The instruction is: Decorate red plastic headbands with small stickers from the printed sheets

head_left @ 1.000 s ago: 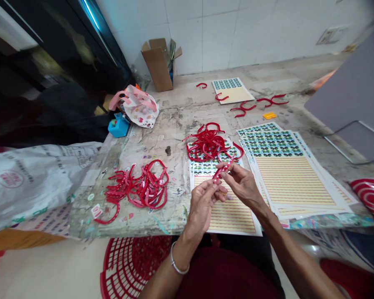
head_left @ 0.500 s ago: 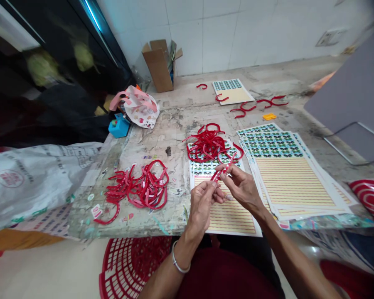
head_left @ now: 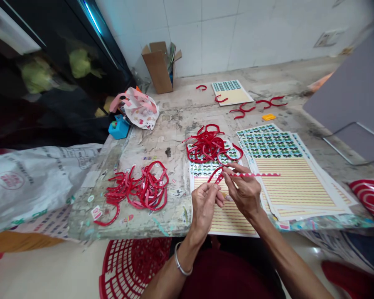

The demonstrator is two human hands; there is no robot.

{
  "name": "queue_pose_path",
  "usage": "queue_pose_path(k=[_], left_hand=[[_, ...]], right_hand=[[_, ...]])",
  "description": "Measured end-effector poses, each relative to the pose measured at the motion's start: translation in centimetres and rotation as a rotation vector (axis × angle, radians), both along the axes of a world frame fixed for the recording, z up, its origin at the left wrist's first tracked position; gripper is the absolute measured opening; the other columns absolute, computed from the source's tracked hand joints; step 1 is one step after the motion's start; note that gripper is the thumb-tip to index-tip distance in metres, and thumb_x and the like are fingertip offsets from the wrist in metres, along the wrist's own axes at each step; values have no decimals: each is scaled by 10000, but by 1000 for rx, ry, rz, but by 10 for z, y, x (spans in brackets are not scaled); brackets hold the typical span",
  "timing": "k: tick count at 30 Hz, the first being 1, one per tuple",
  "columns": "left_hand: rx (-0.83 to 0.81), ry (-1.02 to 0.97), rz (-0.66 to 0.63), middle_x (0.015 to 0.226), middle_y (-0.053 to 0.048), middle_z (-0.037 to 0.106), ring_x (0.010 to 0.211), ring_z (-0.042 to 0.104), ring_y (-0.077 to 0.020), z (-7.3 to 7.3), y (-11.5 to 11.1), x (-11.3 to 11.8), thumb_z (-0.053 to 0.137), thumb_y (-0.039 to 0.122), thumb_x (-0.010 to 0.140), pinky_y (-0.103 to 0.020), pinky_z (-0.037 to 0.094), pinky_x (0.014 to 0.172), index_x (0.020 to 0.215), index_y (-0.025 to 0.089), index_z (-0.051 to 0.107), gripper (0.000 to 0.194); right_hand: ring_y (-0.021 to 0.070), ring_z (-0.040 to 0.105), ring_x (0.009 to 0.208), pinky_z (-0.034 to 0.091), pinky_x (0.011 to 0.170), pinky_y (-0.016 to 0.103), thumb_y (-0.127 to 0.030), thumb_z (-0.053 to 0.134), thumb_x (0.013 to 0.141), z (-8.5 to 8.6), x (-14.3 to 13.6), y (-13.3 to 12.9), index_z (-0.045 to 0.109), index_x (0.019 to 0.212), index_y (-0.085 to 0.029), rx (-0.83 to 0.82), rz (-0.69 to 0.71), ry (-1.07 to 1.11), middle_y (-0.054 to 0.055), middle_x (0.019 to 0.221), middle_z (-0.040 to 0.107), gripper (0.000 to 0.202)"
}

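Headband (head_left: 213, 172): red and curved, held up between the two hands, its bend standing just beyond the left fingertips, over the printed sheet
Left hand (head_left: 205, 203): thumb and fingers clamped on the near part of the headband, where a paler, dotted stretch shows; a silvery bangle (head_left: 178, 264) rings the wrist behind it
Right hand (head_left: 244, 189): fingertips pinched together on the dotted strip at the headband, close beside the left hand; the exact contact is too small to make out
Dotted strip (head_left: 264, 175): red with white dots, running straight out to the right of the right hand, its free end above the stacked sheets
Printed sheet (head_left: 233, 220): under both hands, yellow with fine lines on the near part, rows of small blue-green pictures on the far part
Far heap (head_left: 207, 145): tangled red bands just beyond both hands, lying partly on that sheet
Left heap (head_left: 124, 189): more red bands, some with dotted strips showing, to the left of the left hand on the stained bench (head_left: 177, 112)
Stacked sheets (head_left: 296, 182): just right of the right hand, fanned, of the same print
Loose bands (head_left: 271, 101): several, well beyond the right hand, one lying across a small sheet (head_left: 237, 97); an orange piece (head_left: 268, 117) is near them
Basket (head_left: 118, 270): red lattice, below and left of the left hand, past the bench edge
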State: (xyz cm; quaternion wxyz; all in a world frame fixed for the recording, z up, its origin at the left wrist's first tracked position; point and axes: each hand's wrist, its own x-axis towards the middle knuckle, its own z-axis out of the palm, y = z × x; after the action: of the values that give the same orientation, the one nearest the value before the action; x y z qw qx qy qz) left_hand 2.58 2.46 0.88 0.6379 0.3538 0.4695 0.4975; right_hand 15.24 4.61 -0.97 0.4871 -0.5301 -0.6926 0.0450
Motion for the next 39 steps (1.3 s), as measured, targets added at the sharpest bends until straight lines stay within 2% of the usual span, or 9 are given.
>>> queue_pose_path(k=[9, 18, 21, 27, 34, 39], left_hand=[[-21, -52, -25, 536, 5, 571, 439, 506, -81, 4, -2, 0, 594, 323, 790, -195, 394, 467, 708, 117, 601, 222], [-41, -93, -62, 565, 11, 569, 460, 505, -65, 0, -4, -3, 580, 318, 820, -193, 406, 505, 736, 111, 611, 225], [-42, -124, -51, 577, 13, 562, 463, 489, -53, 0, -6, -3, 569, 305, 835, -193, 409, 525, 757, 107, 612, 217], [-28, -147, -40, 585, 10, 553, 471, 495, -60, 2, -9, -2, 546, 295, 852, -209, 434, 543, 756, 99, 604, 226], [-61, -164, -66, 587, 10, 555, 463, 498, -59, 3, -9, -2, 539, 286, 854, -205, 437, 538, 772, 97, 600, 215], [-83, -196, -69, 569, 15, 551, 459, 496, -57, 1, -10, -3, 546, 262, 846, -193, 423, 524, 765, 100, 595, 188]], right_hand=[[207, 621, 960, 507, 827, 369, -148, 573, 815, 1, -2, 5, 692, 866, -226, 48, 16, 62, 58, 930, 689, 151], [182, 632, 873, 508, 788, 332, -152, 564, 823, 1, -3, 7, 681, 919, -207, 20, 18, 71, 62, 935, 683, 161], [169, 631, 847, 508, 776, 312, -158, 557, 829, 3, -7, 5, 680, 878, -197, -35, 22, 147, 54, 897, 681, 137], [147, 616, 763, 518, 612, 242, -215, 552, 837, 9, -13, 1, 690, 841, -195, -181, 31, 351, 39, 844, 671, 140], [151, 608, 743, 577, 648, 282, -333, 600, 798, 7, -10, 5, 715, 881, -186, -408, 63, 694, 18, 824, 669, 204], [129, 582, 679, 579, 663, 301, -362, 620, 780, 8, -6, 7, 716, 856, -174, -473, 77, 814, 7, 760, 643, 225]])
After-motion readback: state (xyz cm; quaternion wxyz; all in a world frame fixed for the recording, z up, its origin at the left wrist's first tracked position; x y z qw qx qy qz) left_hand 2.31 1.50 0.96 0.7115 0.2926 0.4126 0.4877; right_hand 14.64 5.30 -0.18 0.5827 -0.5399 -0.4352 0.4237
